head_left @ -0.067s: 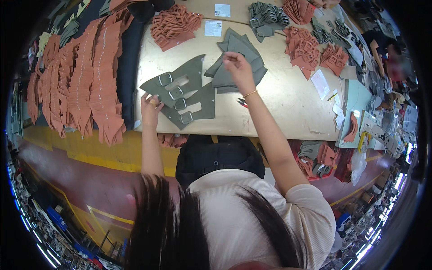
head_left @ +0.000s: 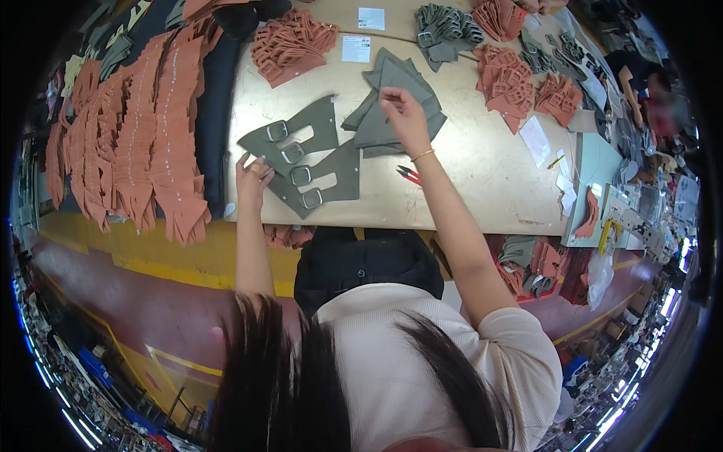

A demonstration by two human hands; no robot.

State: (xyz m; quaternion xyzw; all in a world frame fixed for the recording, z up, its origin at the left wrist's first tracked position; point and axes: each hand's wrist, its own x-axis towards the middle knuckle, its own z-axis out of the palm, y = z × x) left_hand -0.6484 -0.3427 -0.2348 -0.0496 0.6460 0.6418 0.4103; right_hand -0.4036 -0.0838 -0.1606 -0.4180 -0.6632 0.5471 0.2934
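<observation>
Two grey-green shoe-upper pieces with silver buckles and cut-out slots lie side by side on the table: an upper piece (head_left: 320, 120) and a lower piece (head_left: 345, 172). At their left corner is my left hand (head_left: 251, 183), its fingers apart and touching the edge; a ring shows on one finger. My right hand (head_left: 407, 120) hovers over a fanned stack of plain grey-green pieces (head_left: 373, 128), fingers loosely bent and apart, with nothing visible in them. It partly covers the stack. Beside my right wrist lie red-handled snips (head_left: 409, 175).
Long bundles of rust-coloured pieces (head_left: 135, 135) hang at the left. Rust buckled pieces (head_left: 290, 45) and grey-green buckled pieces (head_left: 444, 34) are heaped at the back. Paper cards (head_left: 356, 49) lie on the gold tabletop (head_left: 482, 188). Another person's arm (head_left: 631, 94) shows at the far right.
The upper buckled piece has shifted slightly, its right tip moving left and down. My right hand has moved slightly right, uncovering more of the snips. My left hand stays nearly still.
</observation>
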